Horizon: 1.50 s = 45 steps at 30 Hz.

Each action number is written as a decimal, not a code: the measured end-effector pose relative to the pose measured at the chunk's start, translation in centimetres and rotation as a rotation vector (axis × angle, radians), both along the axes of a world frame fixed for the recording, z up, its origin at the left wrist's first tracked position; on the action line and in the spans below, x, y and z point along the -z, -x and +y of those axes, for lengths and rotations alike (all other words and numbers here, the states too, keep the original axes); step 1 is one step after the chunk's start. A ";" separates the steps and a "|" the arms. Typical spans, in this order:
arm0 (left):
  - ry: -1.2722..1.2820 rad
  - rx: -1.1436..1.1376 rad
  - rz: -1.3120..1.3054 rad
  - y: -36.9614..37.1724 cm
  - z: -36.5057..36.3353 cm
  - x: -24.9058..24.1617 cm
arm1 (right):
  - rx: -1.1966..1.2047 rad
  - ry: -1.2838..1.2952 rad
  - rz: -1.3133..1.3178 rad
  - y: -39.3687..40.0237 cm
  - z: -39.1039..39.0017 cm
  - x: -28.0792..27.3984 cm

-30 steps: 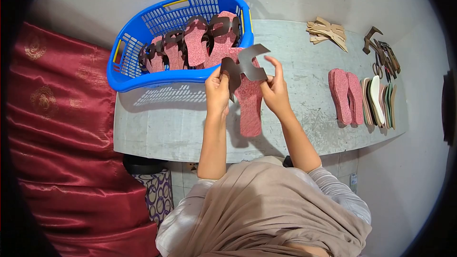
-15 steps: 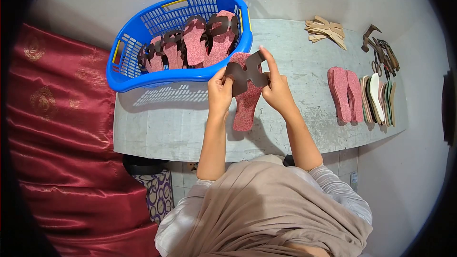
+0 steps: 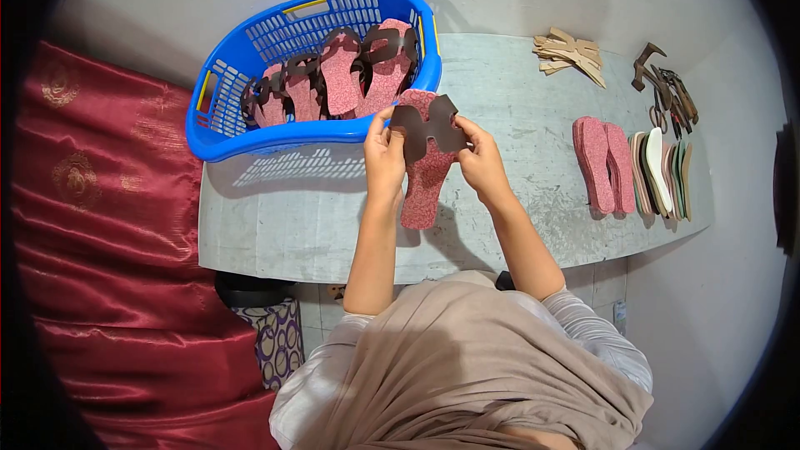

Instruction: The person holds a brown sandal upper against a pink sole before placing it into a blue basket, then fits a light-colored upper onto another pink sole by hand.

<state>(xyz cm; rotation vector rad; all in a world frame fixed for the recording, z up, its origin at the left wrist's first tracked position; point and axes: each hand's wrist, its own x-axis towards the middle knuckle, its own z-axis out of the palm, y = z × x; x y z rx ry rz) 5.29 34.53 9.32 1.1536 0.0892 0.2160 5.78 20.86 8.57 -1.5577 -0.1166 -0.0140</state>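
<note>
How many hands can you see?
2: the left hand at the left side of the dark strap over a pink sole, the right hand at its right side.

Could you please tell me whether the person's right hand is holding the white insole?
No, the right hand grips the dark strap, while the white insole lies on the table among other insoles.

No text, brand or number can be read; the gold emblems (image 3: 77, 182) on the red cloth (image 3: 142, 283) are unclear.
</note>
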 end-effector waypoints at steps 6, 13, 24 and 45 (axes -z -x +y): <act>-0.170 0.005 -0.083 0.0 0.0 0.6 | 0.068 -0.038 0.029 0.5 0.2 0.1; -0.644 0.018 -0.055 0.2 1.6 0.5 | 0.134 0.059 -0.046 0.0 -0.4 1.0; -0.262 0.202 0.247 1.0 1.5 -3.1 | 0.125 0.170 -0.077 0.0 -0.1 -1.1; -0.206 0.300 -0.015 1.8 2.1 -3.2 | 0.124 0.172 -0.024 -0.6 0.1 -0.4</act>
